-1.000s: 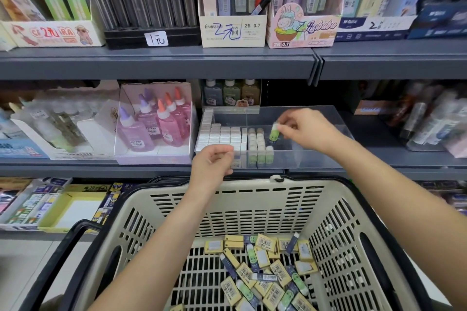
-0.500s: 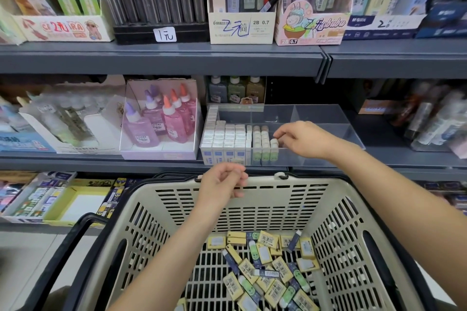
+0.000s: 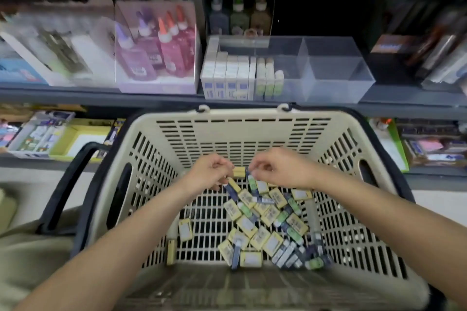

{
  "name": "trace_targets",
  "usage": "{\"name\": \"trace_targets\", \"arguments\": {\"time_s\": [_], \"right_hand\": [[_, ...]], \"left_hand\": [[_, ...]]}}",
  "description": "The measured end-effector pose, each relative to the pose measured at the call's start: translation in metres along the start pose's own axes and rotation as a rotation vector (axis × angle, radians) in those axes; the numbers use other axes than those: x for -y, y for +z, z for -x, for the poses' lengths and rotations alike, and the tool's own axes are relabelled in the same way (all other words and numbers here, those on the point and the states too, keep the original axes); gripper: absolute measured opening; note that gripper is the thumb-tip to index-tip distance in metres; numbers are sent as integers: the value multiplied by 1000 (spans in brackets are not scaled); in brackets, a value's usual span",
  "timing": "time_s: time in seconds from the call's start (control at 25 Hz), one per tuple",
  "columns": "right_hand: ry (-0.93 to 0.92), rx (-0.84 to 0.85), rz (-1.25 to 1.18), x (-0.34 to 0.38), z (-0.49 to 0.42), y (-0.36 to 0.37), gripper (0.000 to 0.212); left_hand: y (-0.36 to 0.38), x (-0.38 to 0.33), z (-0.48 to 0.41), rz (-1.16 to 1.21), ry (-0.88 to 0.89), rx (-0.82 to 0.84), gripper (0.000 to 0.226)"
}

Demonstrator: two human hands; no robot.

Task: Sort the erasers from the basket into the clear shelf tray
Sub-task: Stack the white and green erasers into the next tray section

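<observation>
Basket (image 3: 151, 174): beige, slotted, parked below the shelf (image 3: 75, 93)
Left hand (image 3: 209, 171): low toward the basket's far end, fingers curled; blur hides whether they pinch anything
Yellow eraser (image 3: 238, 172): between both hands, long axis running left to right; left fingertips seem to touch its left end, so that hand looks nearer
Right hand (image 3: 278, 169): just beside the eraser's other end, fingers curled above a green eraser (image 3: 252, 181); hold cannot be told
Loose erasers (image 3: 265, 219): heaped on the basket floor, many unsorted
Clear shelf tray (image 3: 336, 76): up beyond the far rim; filled rows (image 3: 235, 76) at its left, right compartment bare
</observation>
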State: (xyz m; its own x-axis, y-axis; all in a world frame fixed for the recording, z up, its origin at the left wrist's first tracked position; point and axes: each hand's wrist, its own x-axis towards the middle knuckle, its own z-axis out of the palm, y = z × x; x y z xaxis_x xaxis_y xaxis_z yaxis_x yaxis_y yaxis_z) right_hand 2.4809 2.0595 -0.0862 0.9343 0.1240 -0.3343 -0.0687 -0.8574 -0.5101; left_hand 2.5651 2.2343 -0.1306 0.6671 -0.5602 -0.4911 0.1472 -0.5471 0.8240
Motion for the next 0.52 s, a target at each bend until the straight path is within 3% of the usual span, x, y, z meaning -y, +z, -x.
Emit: {"name": "trace_targets", "arguments": {"time_s": [0.28,0.36,0.52], "right_hand": [[19,428,95,-12,-30,112,30],[-55,448,145,-14,-26,134,33],[-90,314,162,-22,-22,147,20]], "left_hand": [[8,47,-6,-77,-229,75,10],[8,56,-9,-111,-278,111,13],[8,68,-14,-181,-325,240,9]]}}
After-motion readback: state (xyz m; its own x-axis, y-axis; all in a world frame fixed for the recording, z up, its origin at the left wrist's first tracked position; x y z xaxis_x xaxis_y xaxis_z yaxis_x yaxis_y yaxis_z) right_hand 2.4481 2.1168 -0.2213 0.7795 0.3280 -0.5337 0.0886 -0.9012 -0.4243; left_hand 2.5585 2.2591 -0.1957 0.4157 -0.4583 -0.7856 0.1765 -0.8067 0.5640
